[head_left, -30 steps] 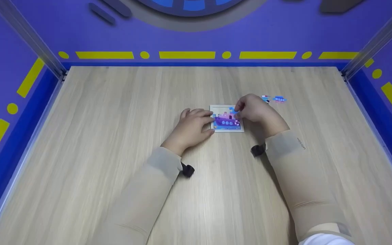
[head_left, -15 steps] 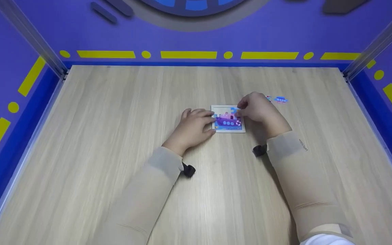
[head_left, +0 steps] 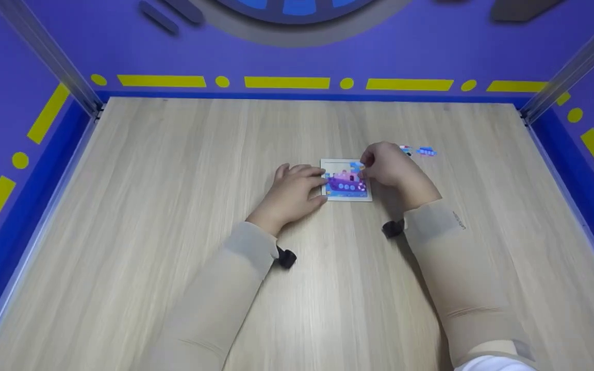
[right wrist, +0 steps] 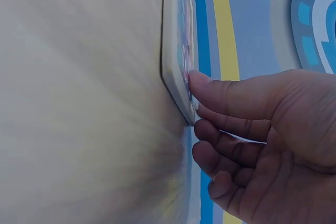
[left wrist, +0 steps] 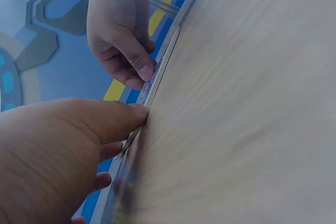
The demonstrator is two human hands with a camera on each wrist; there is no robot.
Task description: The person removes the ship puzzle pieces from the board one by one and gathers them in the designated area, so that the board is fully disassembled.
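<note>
A square jigsaw puzzle in a pale frame (head_left: 346,199) lies on the table, its picture a purple and pink ship, with bare backing along its upper left. My left hand (head_left: 292,195) rests at the frame's left side, fingers spread and thumb at the near left corner. In the left wrist view the left thumb (left wrist: 118,119) touches the frame's edge. My right hand (head_left: 387,164) pinches a small puzzle piece (head_left: 362,167) at the picture's right edge, mostly hidden by the fingers. In the right wrist view the right thumb (right wrist: 231,95) presses at the puzzle surface, other fingers curled beneath.
Beyond the right hand lie two loose patches of puzzle pieces, one multicoloured (head_left: 406,150) and partly hidden, one blue (head_left: 426,151). Purple-blue walls (head_left: 297,62) with yellow marks border the wooden table (head_left: 173,154) at the back and sides.
The right hand stays at the puzzle's right edge, shifting only slightly, with its fingertips lower on the picture's side. The left hand holds its place. The head view has shifted a little.
</note>
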